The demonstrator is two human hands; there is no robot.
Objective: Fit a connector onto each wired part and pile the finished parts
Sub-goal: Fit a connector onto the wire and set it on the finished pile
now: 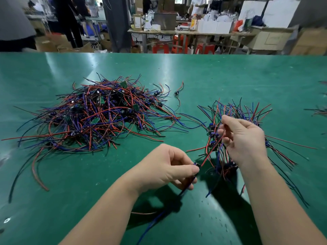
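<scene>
My left hand (169, 167) pinches a small dark wired part (196, 164) at its fingertips, above the green table; blue and black wires trail down from it toward me. My right hand (242, 138) pinches a red wire (211, 152) that runs down-left to that part. Under my right hand lies a smaller bunch of wired parts (235, 112) with red, blue and black leads. A large tangled pile of wired parts (99, 114) with small green boards sits to the left.
The green table (212, 76) stretches to a far edge. One loose wired part (177, 92) lies between the piles. More wires (318, 111) show at the right edge. Behind stand benches, red stools, cardboard boxes and people.
</scene>
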